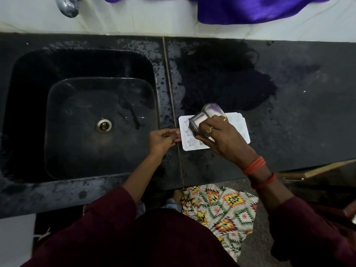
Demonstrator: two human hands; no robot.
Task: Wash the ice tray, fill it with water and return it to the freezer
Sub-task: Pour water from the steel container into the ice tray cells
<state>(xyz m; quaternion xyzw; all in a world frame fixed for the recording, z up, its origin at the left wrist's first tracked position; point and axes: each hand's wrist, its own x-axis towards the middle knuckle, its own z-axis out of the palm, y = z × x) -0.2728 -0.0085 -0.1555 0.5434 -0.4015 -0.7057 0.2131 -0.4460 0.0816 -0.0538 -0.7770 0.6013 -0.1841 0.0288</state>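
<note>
A white ice tray (pixel 185 140) with star-shaped cells lies flat on the black counter, just right of the sink. My right hand (pixel 218 134) grips a small steel cup (pixel 205 117) tilted on its side over the tray, its mouth pointing down and left at the cells. My left hand (pixel 163 138) holds the tray's left edge with its fingertips. Much of the tray's right half is hidden under my right hand and the cup.
A black sink (pixel 63 97) with a round drain (pixel 104 125) fills the left. A chrome tap (pixel 67 6) hangs above it at the top edge. The counter (pixel 289 122) is wet, with a dark puddle behind the tray. Purple cloth (pixel 240 10) hangs on the wall.
</note>
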